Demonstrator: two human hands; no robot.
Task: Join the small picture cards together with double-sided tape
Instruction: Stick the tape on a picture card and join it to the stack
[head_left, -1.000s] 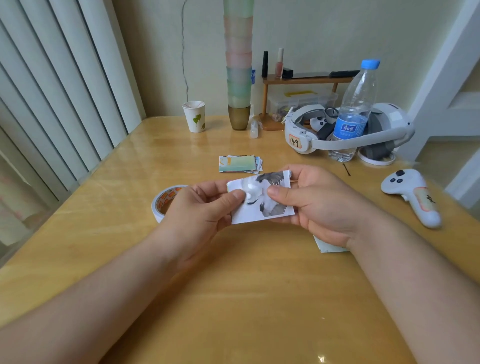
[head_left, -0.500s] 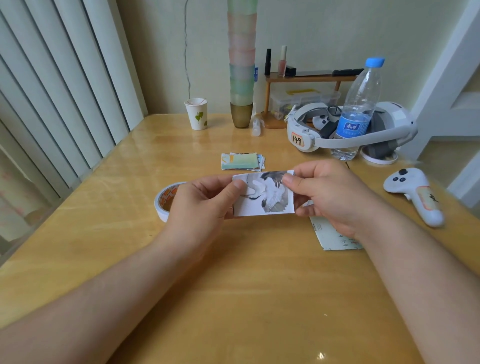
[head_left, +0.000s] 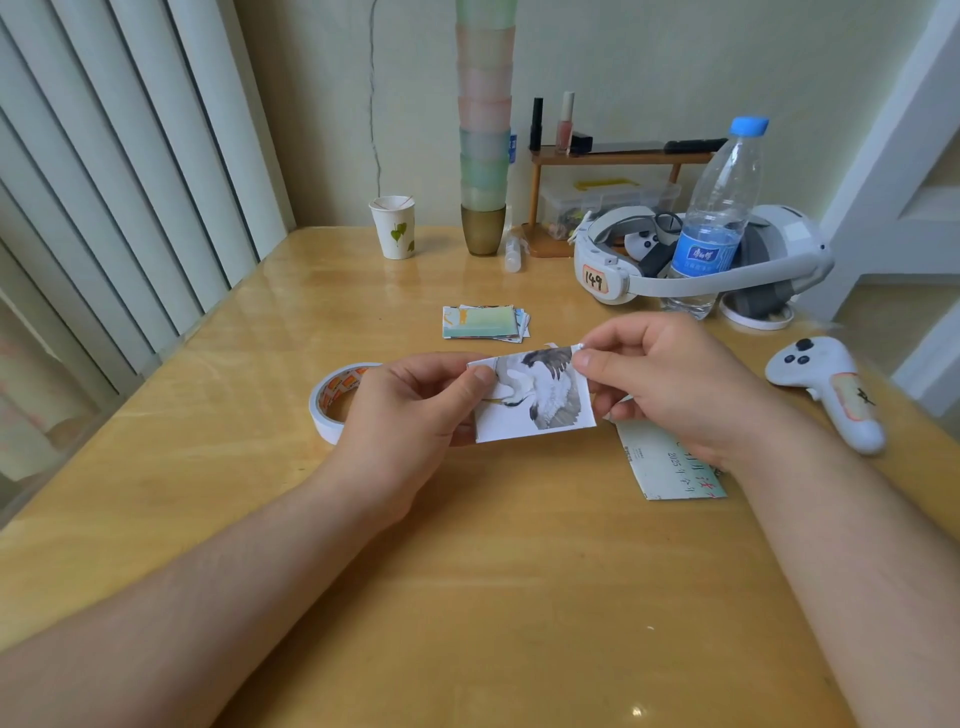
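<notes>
Crane picture card (head_left: 537, 397) held above the table (head_left: 467, 597): left hand (head_left: 415, 410) pinches its left edge, right hand (head_left: 670, 384) pinches a white tape liner (head_left: 575, 348) at the top right corner. Judgement: peel slowly, flat against the card, keeping the adhesive seated; tape roll (head_left: 332, 400) lies just left.

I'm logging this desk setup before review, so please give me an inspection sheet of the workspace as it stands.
Surface: glossy wooden table.
Job's things: crane card held above the table; tape roll on edge behind the left hand; card stack farther back.
Clutter: paper cup, stacked cups, water bottle, headset, controller, printed slip.
Grippers: left hand and right hand each pinch the card.
Cables: thin cord on the wall.
Surroundings: vertical blinds, small shelf.
</notes>
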